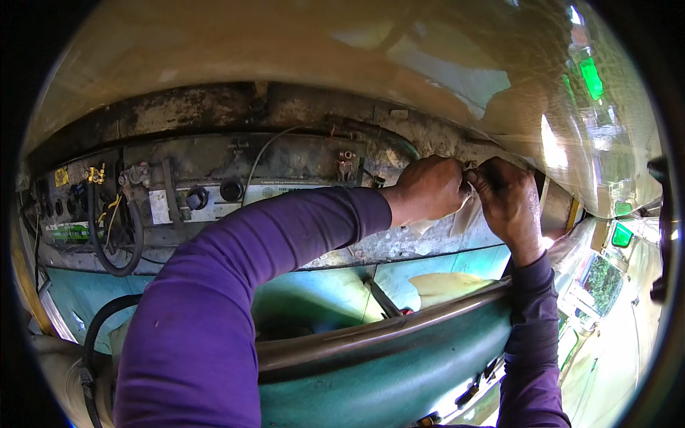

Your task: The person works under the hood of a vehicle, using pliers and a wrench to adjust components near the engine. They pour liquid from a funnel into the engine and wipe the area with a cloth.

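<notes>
Both my hands meet at the right end of the dark, grimy battery compartment. My left hand (432, 187) is closed, knuckles up, its fingertips hidden around a small piece I cannot make out. My right hand (508, 200) is closed beside it, thumb and fingers pinched at the same spot. A pale, thin scrap (465, 214) hangs just below the pinch. To the left sits a long battery (178, 153) with a metal terminal (346, 165) on top and a thin grey cable (260, 160) arching over it.
A glossy curved tan panel (285, 50) overhangs the compartment. More batteries (64, 200) with yellow connectors and a looped hose (128, 264) are at left. A metal rail (328, 335) tops a teal body panel (385, 371) below my arms. Bright bodywork with windows (599, 278) shows at right.
</notes>
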A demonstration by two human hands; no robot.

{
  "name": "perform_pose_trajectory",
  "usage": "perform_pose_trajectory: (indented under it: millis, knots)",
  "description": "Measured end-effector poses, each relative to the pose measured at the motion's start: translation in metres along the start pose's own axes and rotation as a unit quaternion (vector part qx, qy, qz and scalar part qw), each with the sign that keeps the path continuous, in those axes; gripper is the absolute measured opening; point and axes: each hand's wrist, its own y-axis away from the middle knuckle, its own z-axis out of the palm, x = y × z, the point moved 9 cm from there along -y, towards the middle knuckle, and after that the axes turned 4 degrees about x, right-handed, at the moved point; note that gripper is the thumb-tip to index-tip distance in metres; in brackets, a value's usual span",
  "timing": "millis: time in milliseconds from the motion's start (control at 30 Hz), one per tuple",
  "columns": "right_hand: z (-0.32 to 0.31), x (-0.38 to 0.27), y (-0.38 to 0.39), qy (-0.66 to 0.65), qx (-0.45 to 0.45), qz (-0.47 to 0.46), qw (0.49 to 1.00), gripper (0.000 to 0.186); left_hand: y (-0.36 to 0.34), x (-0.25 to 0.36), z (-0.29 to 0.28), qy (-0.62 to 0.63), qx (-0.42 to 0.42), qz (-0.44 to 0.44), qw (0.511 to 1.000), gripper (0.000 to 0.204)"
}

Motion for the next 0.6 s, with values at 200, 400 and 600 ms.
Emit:
perform_pose_trajectory:
  millis: [200,400,600]
  knots:
    - [-0.004,-0.017,-0.001,0.049,0.063,-0.057,0.995,0.021,-0.004,-0.002,0.001,0.000,-0.012,-0.018,1.000,0.030]
    - [-0.001,-0.014,0.001,0.091,0.039,-0.058,0.993,0.020,-0.004,-0.002,0.003,0.014,0.014,-0.006,1.000,0.026]
    - [0.006,0.005,-0.001,-0.078,0.022,0.029,0.996,0.026,-0.003,-0.005,-0.002,0.102,0.062,0.025,0.993,0.024]
